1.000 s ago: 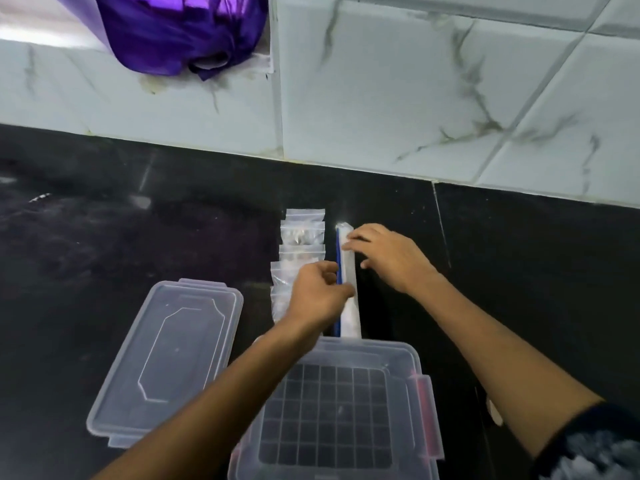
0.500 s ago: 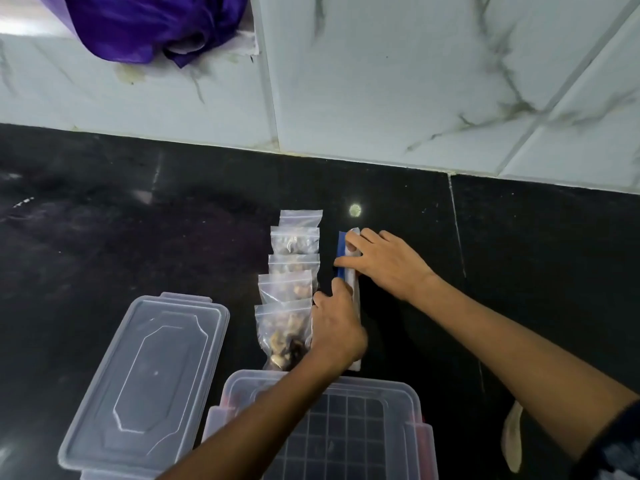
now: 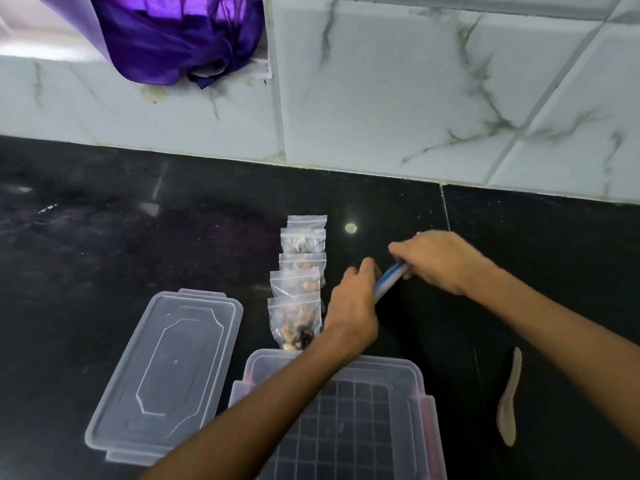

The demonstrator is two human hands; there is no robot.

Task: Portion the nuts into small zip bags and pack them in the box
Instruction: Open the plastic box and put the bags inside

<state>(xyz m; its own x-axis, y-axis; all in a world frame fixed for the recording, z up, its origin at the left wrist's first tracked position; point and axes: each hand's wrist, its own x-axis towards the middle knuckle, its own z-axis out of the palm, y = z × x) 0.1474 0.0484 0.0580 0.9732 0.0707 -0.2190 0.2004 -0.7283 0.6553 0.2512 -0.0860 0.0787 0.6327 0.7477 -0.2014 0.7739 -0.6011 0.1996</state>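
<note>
Several small zip bags of nuts (image 3: 300, 271) lie in an overlapping row on the black counter. Right of them, both hands hold a long folded plastic bag with a blue zip strip (image 3: 389, 280), lifted and tilted. My left hand (image 3: 351, 303) grips its near end, and my right hand (image 3: 438, 259) grips its far end. The clear plastic box (image 3: 420, 382) stands open at the near edge, its gridded bottom showing, with my left forearm crossing over it.
The box's clear lid (image 3: 166, 372) lies flat to the left of the box. A pale wooden spoon (image 3: 509, 400) lies on the counter at the right. A marbled tile wall runs along the back, with purple cloth (image 3: 173, 32) hanging at the upper left.
The long bag lay flat on the counter under both hands; now both hands have lifted it and swung it to the right, tilted. The row of nut bags has not moved.
</note>
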